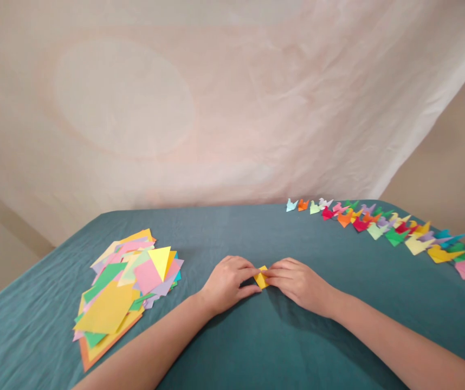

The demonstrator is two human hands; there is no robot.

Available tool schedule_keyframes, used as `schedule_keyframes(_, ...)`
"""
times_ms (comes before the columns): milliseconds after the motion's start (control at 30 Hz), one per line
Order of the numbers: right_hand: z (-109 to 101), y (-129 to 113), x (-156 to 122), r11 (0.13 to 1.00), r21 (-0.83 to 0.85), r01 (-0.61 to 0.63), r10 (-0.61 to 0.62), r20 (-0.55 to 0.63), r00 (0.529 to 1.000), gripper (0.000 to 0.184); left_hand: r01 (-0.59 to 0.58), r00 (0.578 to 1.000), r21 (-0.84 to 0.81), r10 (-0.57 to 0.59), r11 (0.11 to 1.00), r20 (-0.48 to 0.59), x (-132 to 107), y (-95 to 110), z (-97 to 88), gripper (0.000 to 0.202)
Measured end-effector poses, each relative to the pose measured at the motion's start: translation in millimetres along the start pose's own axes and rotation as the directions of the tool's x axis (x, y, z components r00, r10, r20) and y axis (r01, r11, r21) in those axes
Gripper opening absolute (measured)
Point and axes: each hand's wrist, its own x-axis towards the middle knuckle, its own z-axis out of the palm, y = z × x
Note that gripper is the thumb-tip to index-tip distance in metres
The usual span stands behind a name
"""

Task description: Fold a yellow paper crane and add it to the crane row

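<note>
A small folded piece of yellow paper (pixel 262 278) lies on the teal tablecloth (pixel 232 346) near the middle. My left hand (pixel 227 283) pinches its left side with curled fingers. From the right, my right hand (pixel 297 281) presses and pinches the same piece, fingertips meeting those of the left hand. Most of the paper is hidden between the fingers.
A loose pile of coloured square paper sheets (pixel 124 284) lies at the left of the table. Several finished folded paper figures (pixel 395 230) in many colours run in rows along the right edge. A pale cloth backdrop (pixel 216 108) hangs behind the table.
</note>
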Motion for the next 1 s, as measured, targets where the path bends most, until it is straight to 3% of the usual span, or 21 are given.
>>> schedule_keyframes(200,-7.2,-2.3,3.2,0.989,0.128,-0.075,0.071,0.033,0.997,0.027,-0.051,0.999,0.026,0.05,0.998,0.005,0.8,2.7,0.9,0.03)
schedule_keyframes(433,-5.1,-5.7,8.4,0.933,0.293,-0.209,0.224,-0.018,0.974,0.02,-0.127,0.992,0.068,0.127,0.99,0.013,1.9,2.8,3.9,0.025)
schedule_keyframes(733,2.7,0.8,12.0,0.871,0.387,-0.304,0.334,-0.013,0.942,0.017,-0.1,0.995,-0.009,0.1,0.995,0.007,2.6,4.6,3.6,0.023)
schedule_keyframes(1000,-0.5,4.3,11.7,0.866,0.416,-0.279,0.307,-0.001,0.952,0.016,-0.094,0.995,-0.012,0.094,0.995,0.017,2.3,5.5,3.6,0.023)
